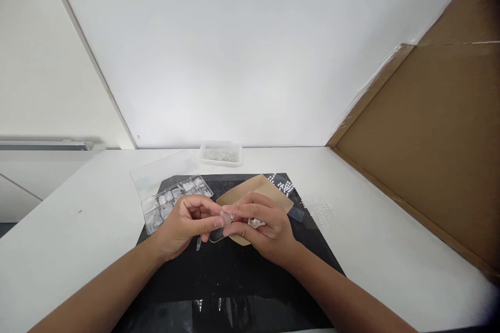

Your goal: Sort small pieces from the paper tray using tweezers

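Over the black mat (234,270), my left hand (189,221) pinches a small translucent piece (225,218) between thumb and fingertips. My right hand (269,226) meets it from the other side, thumb and index finger closed at the same piece. Some whitish, clear bits (255,222) show in the curl of my right fingers; what they are I cannot make out. Below the fingertips a clear rounded edge (216,237) shows partly. A slim clear sliver (199,243) lies on the mat beside my left hand. Behind my right hand is a brown paper sheet (261,187).
A clear compartment box (156,213) of translucent pieces lies at the left, its lid (156,169) tipped back. A translucent tub (221,161) stands near the back wall. Sheets with small white squares (283,184) lie at the right. Brown cardboard (422,151) borders the right side.
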A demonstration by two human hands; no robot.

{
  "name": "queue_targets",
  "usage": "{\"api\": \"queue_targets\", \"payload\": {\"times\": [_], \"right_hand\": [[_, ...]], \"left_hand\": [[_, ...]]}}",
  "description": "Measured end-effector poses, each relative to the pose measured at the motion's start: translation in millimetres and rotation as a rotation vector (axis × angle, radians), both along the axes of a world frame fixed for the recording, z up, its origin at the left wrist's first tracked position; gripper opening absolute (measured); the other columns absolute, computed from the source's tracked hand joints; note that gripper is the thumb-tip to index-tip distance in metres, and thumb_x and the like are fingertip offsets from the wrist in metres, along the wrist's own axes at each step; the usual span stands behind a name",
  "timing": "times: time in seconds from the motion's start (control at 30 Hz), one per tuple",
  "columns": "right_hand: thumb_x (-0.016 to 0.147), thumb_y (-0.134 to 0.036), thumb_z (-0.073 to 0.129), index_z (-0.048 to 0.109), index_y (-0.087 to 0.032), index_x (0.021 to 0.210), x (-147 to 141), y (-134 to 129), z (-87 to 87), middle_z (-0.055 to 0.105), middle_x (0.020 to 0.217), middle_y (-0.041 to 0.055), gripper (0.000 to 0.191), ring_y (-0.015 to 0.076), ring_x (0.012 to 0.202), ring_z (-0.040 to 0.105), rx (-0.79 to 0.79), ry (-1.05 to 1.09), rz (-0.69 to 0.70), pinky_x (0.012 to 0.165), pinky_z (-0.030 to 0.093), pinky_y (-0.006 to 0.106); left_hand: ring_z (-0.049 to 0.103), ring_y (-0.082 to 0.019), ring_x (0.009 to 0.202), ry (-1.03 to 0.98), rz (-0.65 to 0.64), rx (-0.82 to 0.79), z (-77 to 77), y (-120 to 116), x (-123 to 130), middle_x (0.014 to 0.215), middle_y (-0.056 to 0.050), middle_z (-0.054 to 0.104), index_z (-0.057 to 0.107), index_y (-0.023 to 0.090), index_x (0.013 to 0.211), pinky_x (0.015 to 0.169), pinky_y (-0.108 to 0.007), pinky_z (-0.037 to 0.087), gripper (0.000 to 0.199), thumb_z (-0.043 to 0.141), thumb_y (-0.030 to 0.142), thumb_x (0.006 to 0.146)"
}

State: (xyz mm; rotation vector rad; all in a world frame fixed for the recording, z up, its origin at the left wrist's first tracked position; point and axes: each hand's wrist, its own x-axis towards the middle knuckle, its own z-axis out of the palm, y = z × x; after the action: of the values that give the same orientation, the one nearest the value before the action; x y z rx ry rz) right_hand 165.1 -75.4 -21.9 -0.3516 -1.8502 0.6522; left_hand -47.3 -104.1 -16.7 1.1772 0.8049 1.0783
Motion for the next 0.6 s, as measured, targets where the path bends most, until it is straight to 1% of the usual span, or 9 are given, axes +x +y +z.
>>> {"api": "queue_targets", "payload": {"times": [0.07,0.17,0.27,0.33,0.4,0.43,0.5,0.53,0.6], "right_hand": [[0.083,-0.022,0.086,0.077,-0.030,0.119,1,0,1.3,0.070,0.083,-0.0003,0.038,0.0124,0.068,0.065,-0.011,-0.001,-0.014,0.063,0.058,0.027],[0.084,-0.019,0.084,0.076,-0.028,0.119,3,-1,4.1,0.070,0.081,-0.0005,0.037,0.0128,0.069,0.064,-0.001,-0.014,-0.047,0.061,0.056,0.026],[0.089,-0.013,0.076,0.073,-0.026,0.124,8,-1,6.9,0.070,0.078,-0.0005,0.038,0.0132,0.068,0.062,0.034,-0.060,-0.119,0.060,0.053,0.026],[0.093,-0.007,0.068,0.072,-0.025,0.126,11,0,7.7,0.072,0.081,0.0006,0.038,0.0135,0.069,0.063,0.069,-0.112,-0.148,0.060,0.053,0.027],[0.094,-0.005,0.062,0.071,-0.024,0.127,14,3,7.1,0.074,0.086,0.0018,0.039,0.0137,0.072,0.064,0.109,-0.162,-0.143,0.062,0.054,0.027],[0.095,-0.004,0.062,0.071,-0.024,0.127,15,4,6.5,0.075,0.089,0.0022,0.039,0.0137,0.073,0.065,0.127,-0.179,-0.138,0.063,0.054,0.027],[0.094,-0.005,0.063,0.070,-0.024,0.126,17,6,5.2,0.074,0.089,0.0023,0.038,0.0136,0.072,0.064,0.158,-0.199,-0.147,0.063,0.054,0.027],[0.094,-0.005,0.063,0.071,-0.024,0.125,17,7,4.7,0.074,0.088,0.0024,0.037,0.0136,0.071,0.064,0.169,-0.210,-0.152,0.063,0.054,0.027],[0.093,-0.006,0.064,0.071,-0.023,0.122,18,9,4.4,0.072,0.088,0.0030,0.034,0.0142,0.073,0.064,0.181,-0.233,-0.155,0.062,0.053,0.027]], "left_hand": [[0.052,-0.004,0.047,0.032,0.026,0.021,-1.2,2,-1,0.077,-0.003,0.077,0.081,0.019,0.089,0.044,-0.015,0.046,0.017,0.087,0.031,0.078],[0.056,-0.006,0.051,0.139,0.116,0.097,-2.4,5,-5,0.086,-0.005,0.077,0.078,0.018,0.092,0.044,-0.017,0.047,0.021,0.085,0.035,0.081],[0.056,-0.007,0.052,0.391,0.267,0.277,-1.8,9,-13,0.084,-0.004,0.075,0.077,0.019,0.098,0.048,-0.019,0.049,0.020,0.080,0.032,0.084],[0.055,-0.007,0.053,0.540,0.396,0.404,-1.0,13,-22,0.084,-0.002,0.074,0.075,0.020,0.106,0.053,-0.020,0.049,0.021,0.077,0.027,0.086],[0.056,-0.007,0.056,0.597,0.495,0.485,-1.0,20,-35,0.092,-0.002,0.074,0.073,0.022,0.115,0.054,-0.021,0.049,0.028,0.072,0.025,0.088],[0.056,-0.007,0.056,0.637,0.537,0.514,-1.5,24,-43,0.092,-0.002,0.073,0.073,0.023,0.116,0.055,-0.021,0.049,0.027,0.070,0.025,0.089],[0.052,-0.006,0.055,0.751,0.555,0.610,-3.3,33,-60,0.088,0.000,0.070,0.075,0.024,0.113,0.053,-0.020,0.046,0.023,0.069,0.024,0.091],[0.049,-0.005,0.054,0.819,0.540,0.670,-4.6,37,-68,0.085,0.001,0.068,0.076,0.025,0.111,0.053,-0.020,0.045,0.022,0.068,0.024,0.091],[0.050,-0.006,0.056,0.944,0.455,0.762,-7.1,44,-83,0.091,0.000,0.068,0.077,0.025,0.110,0.055,-0.021,0.045,0.022,0.065,0.022,0.091]]}}
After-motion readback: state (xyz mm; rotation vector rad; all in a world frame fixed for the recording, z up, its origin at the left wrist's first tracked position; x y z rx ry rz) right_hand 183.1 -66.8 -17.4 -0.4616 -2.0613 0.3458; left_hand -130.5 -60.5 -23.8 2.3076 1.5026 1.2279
